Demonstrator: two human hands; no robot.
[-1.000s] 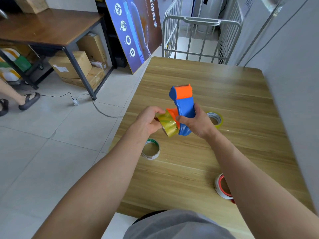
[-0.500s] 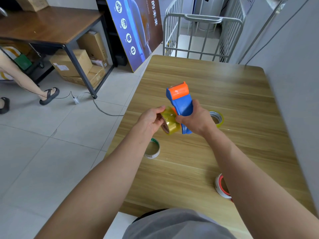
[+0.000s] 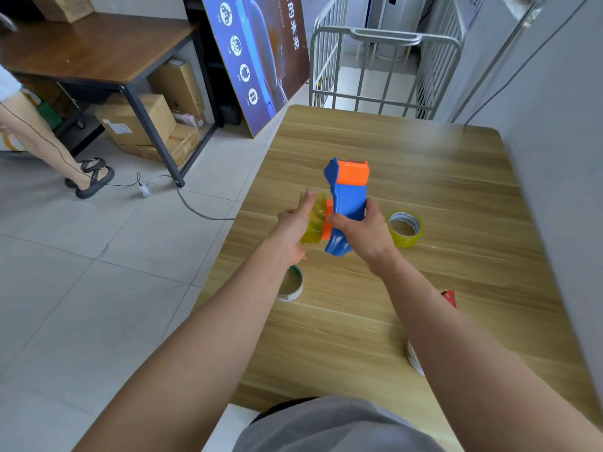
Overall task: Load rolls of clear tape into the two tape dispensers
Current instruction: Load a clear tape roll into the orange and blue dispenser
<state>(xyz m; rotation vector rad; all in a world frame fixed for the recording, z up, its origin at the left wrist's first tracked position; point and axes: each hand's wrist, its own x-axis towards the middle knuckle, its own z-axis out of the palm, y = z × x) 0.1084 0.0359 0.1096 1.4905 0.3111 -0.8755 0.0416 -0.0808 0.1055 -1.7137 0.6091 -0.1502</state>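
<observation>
Tape dispenser (image 3: 350,200), blue and orange, is clamped in the right grip (image 3: 365,231) above the tabletop (image 3: 424,158); the left grip (image 3: 288,230), fingers (image 3: 308,202) straight, presses a clear tape roll (image 3: 316,220) against its side.

Blue-and-orange tape dispenser (image 3: 348,197) in right hand (image 3: 362,234) — left hand (image 3: 290,228) flat against yellowish tape roll (image 3: 316,220)

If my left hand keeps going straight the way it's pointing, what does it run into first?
The clear tape roll: your left hand seems to press against its side, on the blue tape dispenser that your right hand grips. The picture is blurred there.
</observation>
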